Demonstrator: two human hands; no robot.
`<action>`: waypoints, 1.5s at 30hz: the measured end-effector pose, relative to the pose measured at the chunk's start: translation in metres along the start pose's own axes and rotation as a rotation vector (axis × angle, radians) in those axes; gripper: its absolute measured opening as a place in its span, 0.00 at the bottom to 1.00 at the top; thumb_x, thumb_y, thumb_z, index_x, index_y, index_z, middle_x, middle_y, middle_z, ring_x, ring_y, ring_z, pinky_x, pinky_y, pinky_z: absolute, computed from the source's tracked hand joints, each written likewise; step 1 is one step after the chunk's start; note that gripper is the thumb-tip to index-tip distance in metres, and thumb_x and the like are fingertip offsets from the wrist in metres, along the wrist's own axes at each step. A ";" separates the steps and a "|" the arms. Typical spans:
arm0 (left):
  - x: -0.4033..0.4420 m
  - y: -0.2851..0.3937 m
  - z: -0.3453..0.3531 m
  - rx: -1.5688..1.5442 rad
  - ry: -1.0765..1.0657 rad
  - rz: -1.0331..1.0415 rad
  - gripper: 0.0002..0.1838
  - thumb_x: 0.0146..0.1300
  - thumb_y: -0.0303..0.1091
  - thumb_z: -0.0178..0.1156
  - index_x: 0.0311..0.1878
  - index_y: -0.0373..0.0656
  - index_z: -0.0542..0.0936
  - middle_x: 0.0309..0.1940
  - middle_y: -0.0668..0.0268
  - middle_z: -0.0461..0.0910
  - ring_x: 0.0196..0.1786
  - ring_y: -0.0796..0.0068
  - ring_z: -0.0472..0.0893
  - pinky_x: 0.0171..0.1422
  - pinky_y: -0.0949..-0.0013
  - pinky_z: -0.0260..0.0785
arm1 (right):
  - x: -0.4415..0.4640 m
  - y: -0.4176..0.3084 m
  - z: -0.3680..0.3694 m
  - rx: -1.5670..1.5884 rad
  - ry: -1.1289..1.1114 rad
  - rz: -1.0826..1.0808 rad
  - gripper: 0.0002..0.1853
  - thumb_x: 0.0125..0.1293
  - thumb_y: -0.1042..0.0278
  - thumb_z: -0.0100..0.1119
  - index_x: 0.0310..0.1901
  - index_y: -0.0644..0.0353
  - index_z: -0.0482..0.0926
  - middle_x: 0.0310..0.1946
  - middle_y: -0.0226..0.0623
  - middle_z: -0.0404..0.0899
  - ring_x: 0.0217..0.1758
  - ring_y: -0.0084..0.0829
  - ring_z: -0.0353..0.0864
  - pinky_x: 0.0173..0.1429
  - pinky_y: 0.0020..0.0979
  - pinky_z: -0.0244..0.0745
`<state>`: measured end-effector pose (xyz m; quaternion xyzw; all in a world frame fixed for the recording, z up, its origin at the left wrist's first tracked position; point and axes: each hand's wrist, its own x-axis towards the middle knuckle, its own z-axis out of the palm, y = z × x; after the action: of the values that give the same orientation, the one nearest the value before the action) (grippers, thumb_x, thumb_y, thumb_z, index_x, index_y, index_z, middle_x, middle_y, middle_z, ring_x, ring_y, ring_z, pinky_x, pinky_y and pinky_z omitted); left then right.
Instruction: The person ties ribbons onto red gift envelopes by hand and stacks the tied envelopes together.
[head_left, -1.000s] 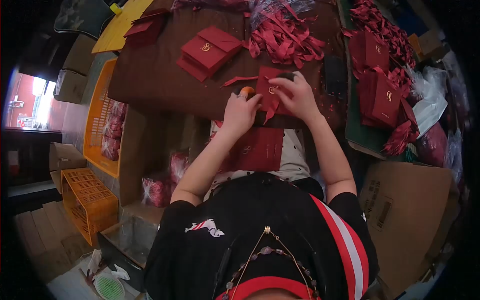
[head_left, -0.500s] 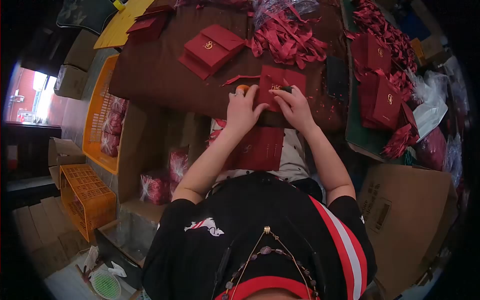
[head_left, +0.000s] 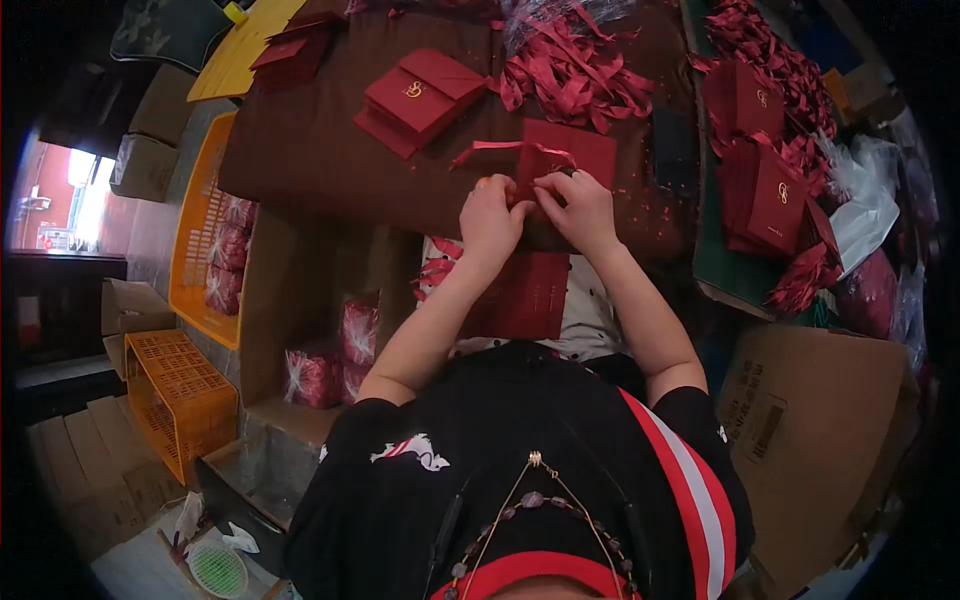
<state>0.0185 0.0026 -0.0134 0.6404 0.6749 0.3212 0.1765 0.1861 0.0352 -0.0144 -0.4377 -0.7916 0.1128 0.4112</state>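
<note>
A flat dark-red gift bag (head_left: 590,146) lies on the brown cloth before me. Across it runs a loose red ribbon (head_left: 497,146), its left end past the bag's edge. My left hand (head_left: 489,222) is closed at the bag's lower left, with something orange at its fingers. From the right, my right hand (head_left: 582,212) pinches over the bag's lower part, with something dark at a finger. The two sets of fingertips almost meet; what they pinch is too small to make out. Another red bag (head_left: 535,295) lies on my lap.
Folded red bags (head_left: 420,95) and a heap of red ribbons (head_left: 575,70) lie farther back. A dark phone-like slab (head_left: 676,150) is at the right. More bags (head_left: 768,200) stand on the green surface (head_left: 712,262). An orange crate (head_left: 200,180) and a cardboard box (head_left: 815,420) flank me.
My hands have come closer together, the right moving left and both slightly down. More of the ribbon shows across the bag. The bag's gold print is now hidden.
</note>
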 end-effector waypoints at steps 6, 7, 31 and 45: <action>0.001 0.002 -0.003 -0.081 -0.041 -0.021 0.19 0.56 0.38 0.73 0.49 0.41 0.81 0.39 0.57 0.81 0.45 0.54 0.82 0.50 0.56 0.74 | 0.000 -0.002 0.005 -0.130 -0.058 -0.045 0.05 0.61 0.66 0.68 0.38 0.52 0.84 0.30 0.36 0.82 0.38 0.40 0.83 0.41 0.41 0.80; 0.000 -0.001 0.000 -0.091 -0.025 0.001 0.20 0.57 0.37 0.72 0.50 0.41 0.81 0.39 0.57 0.81 0.45 0.54 0.82 0.50 0.56 0.74 | 0.000 -0.001 0.007 -0.127 -0.055 -0.080 0.06 0.61 0.66 0.68 0.38 0.54 0.84 0.31 0.37 0.82 0.39 0.41 0.83 0.41 0.41 0.80; -0.014 -0.005 0.010 -0.123 0.103 0.175 0.18 0.59 0.30 0.68 0.53 0.40 0.81 0.41 0.56 0.80 0.45 0.53 0.82 0.51 0.56 0.74 | 0.018 0.008 0.010 -0.017 -0.287 0.002 0.07 0.60 0.68 0.66 0.36 0.60 0.79 0.33 0.44 0.80 0.44 0.44 0.81 0.48 0.45 0.79; -0.012 -0.010 0.007 -0.161 0.081 0.149 0.21 0.59 0.31 0.67 0.57 0.39 0.81 0.48 0.51 0.80 0.52 0.47 0.81 0.56 0.54 0.74 | 0.013 0.002 0.012 -0.082 -0.282 -0.145 0.08 0.58 0.68 0.66 0.33 0.60 0.77 0.32 0.39 0.80 0.41 0.41 0.81 0.48 0.41 0.79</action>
<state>0.0170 -0.0073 -0.0269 0.6589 0.6041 0.4123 0.1757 0.1747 0.0484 -0.0158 -0.3756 -0.8749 0.1109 0.2851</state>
